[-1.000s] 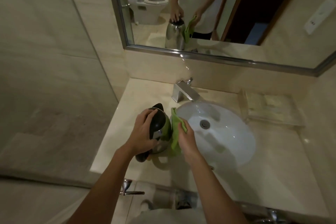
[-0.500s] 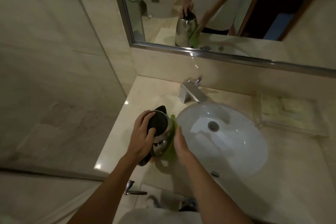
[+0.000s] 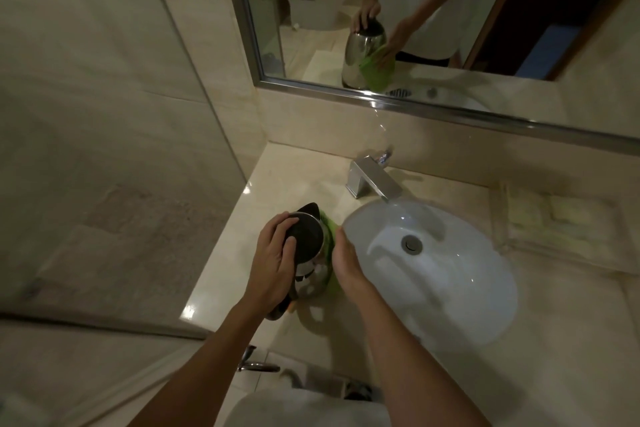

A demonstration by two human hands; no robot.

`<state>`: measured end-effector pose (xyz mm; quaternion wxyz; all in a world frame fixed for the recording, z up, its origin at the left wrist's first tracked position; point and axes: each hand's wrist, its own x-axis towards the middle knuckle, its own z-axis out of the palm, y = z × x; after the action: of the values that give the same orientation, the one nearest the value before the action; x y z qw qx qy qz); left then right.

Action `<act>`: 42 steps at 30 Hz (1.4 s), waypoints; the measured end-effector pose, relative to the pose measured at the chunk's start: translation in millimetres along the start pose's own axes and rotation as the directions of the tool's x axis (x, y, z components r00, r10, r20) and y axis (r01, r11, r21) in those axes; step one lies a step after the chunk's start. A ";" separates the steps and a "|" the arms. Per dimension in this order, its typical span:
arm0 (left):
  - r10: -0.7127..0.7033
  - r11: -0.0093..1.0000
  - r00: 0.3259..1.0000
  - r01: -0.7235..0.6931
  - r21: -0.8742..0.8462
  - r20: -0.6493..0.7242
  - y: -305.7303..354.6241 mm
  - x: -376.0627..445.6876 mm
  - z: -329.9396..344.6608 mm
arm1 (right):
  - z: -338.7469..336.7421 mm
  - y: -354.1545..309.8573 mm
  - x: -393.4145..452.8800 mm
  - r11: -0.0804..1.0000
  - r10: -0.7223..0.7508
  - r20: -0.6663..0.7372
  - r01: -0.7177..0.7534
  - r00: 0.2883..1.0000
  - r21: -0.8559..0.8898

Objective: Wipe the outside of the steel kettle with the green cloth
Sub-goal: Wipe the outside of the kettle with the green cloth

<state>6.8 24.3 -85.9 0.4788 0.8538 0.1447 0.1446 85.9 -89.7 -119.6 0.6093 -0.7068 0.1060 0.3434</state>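
Steadying the steel kettle (image 3: pixel 308 274) upright on the surface (image 3: pixel 277 184), my left hand (image 3: pixel 275 263) clasps its lid from above. Between my hands, its long axis runs vertical; my right hand (image 3: pixel 348 267) presses the green cloth (image 3: pixel 330 229) against its right flank.

A shiny steel kettle (image 3: pixel 309 279) with a black lid stood upright under the left hand's fingers (image 3: pixel 281 242). A green cloth (image 3: pixel 329 236) lay pressed against its side beneath the right hand's fingers (image 3: pixel 341 246).
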 end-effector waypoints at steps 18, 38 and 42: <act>-0.200 0.980 0.946 0.188 -0.071 -0.255 11.0 -4.1 28.3 | 36.7 15.6 -49.4 0.934 -0.322 -0.075 0.329 0.944 0.137; -0.182 0.983 0.940 0.163 -0.090 -0.290 10.3 -8.0 24.9 | 31.1 41.3 -82.6 0.973 -0.156 0.087 0.138 0.984 0.187; -0.173 0.984 0.939 0.153 -0.087 -0.297 10.0 -7.3 25.1 | 36.7 43.5 -97.2 0.966 -0.191 0.174 0.154 0.966 0.205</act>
<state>10.9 -3.0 -90.6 0.4875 0.7912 0.2822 0.2383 -23.9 -91.7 -94.9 0.7091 -0.6154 0.0169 0.3437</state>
